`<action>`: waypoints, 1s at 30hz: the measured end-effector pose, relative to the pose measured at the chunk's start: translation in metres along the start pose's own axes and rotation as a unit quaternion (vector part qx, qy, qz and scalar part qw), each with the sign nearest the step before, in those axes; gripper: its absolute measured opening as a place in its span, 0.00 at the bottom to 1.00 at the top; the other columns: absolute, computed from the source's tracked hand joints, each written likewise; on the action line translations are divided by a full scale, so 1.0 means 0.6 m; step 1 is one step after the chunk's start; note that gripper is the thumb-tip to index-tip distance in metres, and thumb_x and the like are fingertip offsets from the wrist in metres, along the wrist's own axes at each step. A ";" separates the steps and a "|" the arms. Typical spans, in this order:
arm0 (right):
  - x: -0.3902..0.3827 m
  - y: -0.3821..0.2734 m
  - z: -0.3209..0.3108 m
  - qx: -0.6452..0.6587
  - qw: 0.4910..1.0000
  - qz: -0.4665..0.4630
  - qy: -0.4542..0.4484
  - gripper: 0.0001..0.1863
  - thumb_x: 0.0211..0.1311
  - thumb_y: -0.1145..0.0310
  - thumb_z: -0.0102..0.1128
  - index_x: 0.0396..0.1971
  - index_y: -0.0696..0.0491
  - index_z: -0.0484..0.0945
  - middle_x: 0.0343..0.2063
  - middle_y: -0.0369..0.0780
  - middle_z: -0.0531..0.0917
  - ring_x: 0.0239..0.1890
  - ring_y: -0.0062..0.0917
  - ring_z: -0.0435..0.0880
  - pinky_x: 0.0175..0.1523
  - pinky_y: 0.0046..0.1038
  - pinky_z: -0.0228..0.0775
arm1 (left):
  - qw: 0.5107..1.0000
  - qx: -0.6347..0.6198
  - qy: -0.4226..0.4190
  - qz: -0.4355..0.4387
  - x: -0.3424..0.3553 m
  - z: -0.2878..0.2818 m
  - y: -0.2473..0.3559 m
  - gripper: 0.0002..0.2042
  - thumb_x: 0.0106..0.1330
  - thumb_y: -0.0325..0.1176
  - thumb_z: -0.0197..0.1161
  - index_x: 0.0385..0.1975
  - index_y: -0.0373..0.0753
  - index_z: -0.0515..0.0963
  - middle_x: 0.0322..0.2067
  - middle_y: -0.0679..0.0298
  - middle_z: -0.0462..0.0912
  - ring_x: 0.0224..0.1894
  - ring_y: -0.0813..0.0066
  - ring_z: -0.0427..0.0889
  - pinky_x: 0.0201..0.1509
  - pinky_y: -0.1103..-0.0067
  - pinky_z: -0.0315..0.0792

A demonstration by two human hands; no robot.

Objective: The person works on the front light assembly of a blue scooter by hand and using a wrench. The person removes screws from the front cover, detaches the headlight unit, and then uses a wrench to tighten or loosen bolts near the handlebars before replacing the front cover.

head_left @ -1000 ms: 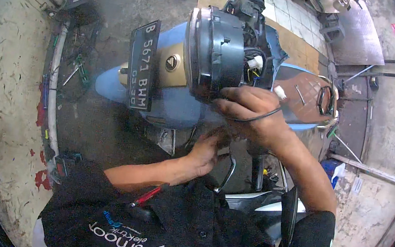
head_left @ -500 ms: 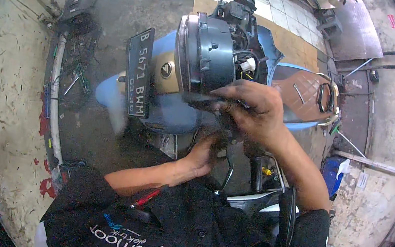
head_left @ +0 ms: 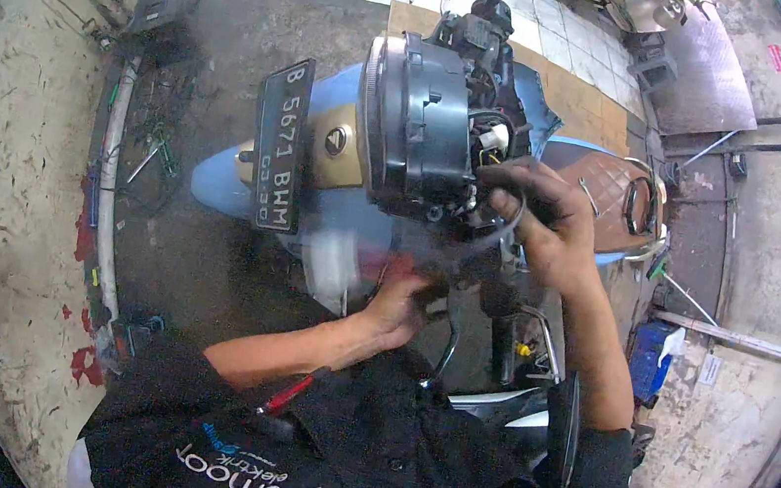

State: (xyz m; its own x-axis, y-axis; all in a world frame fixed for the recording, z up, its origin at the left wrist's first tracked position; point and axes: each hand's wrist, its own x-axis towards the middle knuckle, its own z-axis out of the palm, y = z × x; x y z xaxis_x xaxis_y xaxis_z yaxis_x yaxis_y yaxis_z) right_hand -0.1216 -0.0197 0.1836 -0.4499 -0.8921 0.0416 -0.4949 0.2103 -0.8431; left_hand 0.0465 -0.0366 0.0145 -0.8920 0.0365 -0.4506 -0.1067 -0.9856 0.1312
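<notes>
1. round black plastic headlight housing (head_left: 429,115): at the front end of the light-blue scooter (head_left: 222,182).
2. right hand (head_left: 557,228): fingers curled by the housing's rear edge, beside a thin black cable (head_left: 509,229), blurred; grip cannot be told.
3. left hand (head_left: 394,302): near side of the housing; fingers partly hidden, state cannot be told.
4. silver metal wrench (head_left: 588,196): on brown quilted seat (head_left: 619,179), forward of its rear edge.

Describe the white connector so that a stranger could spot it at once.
Start at the blue scooter and find its big round headlight, which faces the left of the picture. Look at the right-hand edge of its black housing, just above the right hand. The connector is the small block there, its white standing out against dark surroundings.
</notes>
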 end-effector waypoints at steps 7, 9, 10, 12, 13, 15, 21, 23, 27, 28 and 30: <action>-0.006 -0.013 0.022 -0.007 0.999 0.032 0.026 0.12 0.61 0.67 0.62 0.42 0.57 0.81 0.33 0.40 0.82 0.37 0.26 0.81 0.44 0.27 0.71 | 0.998 -0.061 0.018 -0.030 0.009 0.007 -0.017 0.17 0.66 0.48 0.52 0.46 0.44 0.77 0.41 0.65 0.81 0.43 0.66 0.78 0.48 0.66 0.71; -0.007 0.003 0.033 -0.013 0.998 0.030 0.062 0.12 0.61 0.66 0.62 0.42 0.57 0.81 0.33 0.40 0.82 0.37 0.25 0.81 0.44 0.26 0.71 | 0.998 -0.057 0.032 -0.021 0.013 0.009 -0.019 0.18 0.67 0.49 0.51 0.46 0.44 0.77 0.42 0.65 0.81 0.44 0.65 0.78 0.50 0.66 0.70; -0.006 0.008 0.034 -0.014 0.996 0.026 0.088 0.12 0.62 0.66 0.61 0.42 0.57 0.81 0.33 0.41 0.82 0.37 0.25 0.81 0.44 0.26 0.70 | 0.998 -0.065 0.019 -0.021 0.020 0.010 -0.019 0.17 0.67 0.49 0.51 0.46 0.45 0.76 0.43 0.65 0.81 0.46 0.65 0.78 0.52 0.66 0.70; -0.007 0.012 0.034 -0.017 0.993 0.022 0.116 0.12 0.62 0.66 0.61 0.42 0.56 0.81 0.33 0.41 0.82 0.37 0.24 0.81 0.44 0.25 0.70 | 0.997 -0.072 0.004 -0.022 0.023 0.010 -0.021 0.17 0.67 0.48 0.50 0.46 0.45 0.76 0.44 0.64 0.81 0.48 0.65 0.78 0.54 0.65 0.70; -0.009 0.014 0.035 -0.008 0.993 0.031 0.115 0.12 0.62 0.66 0.61 0.42 0.56 0.81 0.33 0.41 0.82 0.37 0.24 0.81 0.44 0.26 0.70 | 0.998 -0.055 0.014 -0.027 0.011 0.011 -0.016 0.16 0.67 0.47 0.51 0.47 0.45 0.76 0.46 0.65 0.80 0.49 0.67 0.76 0.55 0.67 0.68; -0.012 0.017 0.035 0.001 0.992 0.044 0.117 0.12 0.62 0.66 0.61 0.42 0.56 0.81 0.34 0.42 0.83 0.37 0.24 0.81 0.44 0.26 0.70 | 0.998 -0.037 0.024 -0.037 0.000 0.003 -0.011 0.16 0.67 0.45 0.53 0.48 0.45 0.75 0.48 0.66 0.79 0.51 0.69 0.74 0.56 0.68 0.66; -0.003 0.011 0.034 0.005 0.996 0.005 0.092 0.11 0.62 0.67 0.61 0.41 0.57 0.81 0.33 0.42 0.82 0.36 0.28 0.81 0.45 0.26 0.70 | 0.986 -0.142 -0.069 -0.044 0.011 -0.018 -0.017 0.17 0.63 0.46 0.58 0.47 0.45 0.76 0.48 0.63 0.79 0.54 0.62 0.74 0.61 0.61 0.63; -0.001 0.009 0.038 0.015 0.995 0.018 0.094 0.11 0.61 0.67 0.61 0.41 0.57 0.81 0.33 0.42 0.82 0.36 0.28 0.81 0.44 0.26 0.70 | 0.978 -0.186 -0.087 -0.043 0.012 -0.017 -0.019 0.21 0.62 0.44 0.59 0.53 0.41 0.73 0.53 0.57 0.77 0.57 0.55 0.74 0.64 0.57 0.65; 0.003 0.006 0.038 -0.021 0.993 0.011 0.114 0.11 0.60 0.69 0.63 0.40 0.56 0.82 0.32 0.43 0.82 0.34 0.28 0.82 0.42 0.27 0.71 | 0.975 -0.209 -0.061 -0.041 0.001 0.020 -0.004 0.22 0.63 0.47 0.57 0.53 0.40 0.72 0.54 0.57 0.76 0.56 0.55 0.74 0.64 0.57 0.65; 0.003 0.010 0.038 -0.020 0.993 0.013 0.114 0.11 0.60 0.69 0.63 0.40 0.56 0.82 0.32 0.43 0.82 0.34 0.28 0.82 0.42 0.27 0.71 | 0.978 -0.201 -0.037 -0.043 0.001 0.039 0.005 0.23 0.64 0.48 0.56 0.53 0.41 0.72 0.54 0.57 0.76 0.55 0.54 0.75 0.63 0.57 0.65; 0.001 0.021 0.041 -0.021 0.993 -0.007 0.117 0.10 0.59 0.69 0.63 0.39 0.56 0.82 0.31 0.44 0.82 0.33 0.29 0.82 0.41 0.28 0.72 | 0.980 -0.194 -0.011 -0.045 0.000 0.051 0.003 0.23 0.64 0.49 0.54 0.53 0.41 0.72 0.54 0.56 0.76 0.54 0.54 0.75 0.63 0.58 0.66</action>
State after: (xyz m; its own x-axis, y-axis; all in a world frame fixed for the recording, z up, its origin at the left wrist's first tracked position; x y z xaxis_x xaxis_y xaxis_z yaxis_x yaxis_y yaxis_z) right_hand -0.1097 -0.0276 0.1596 -0.6012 -0.7785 0.1803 -0.5303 0.2200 -0.8188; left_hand 0.0330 -0.0336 0.0416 -0.8965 0.1263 -0.4246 -0.0149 -0.9665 -0.2561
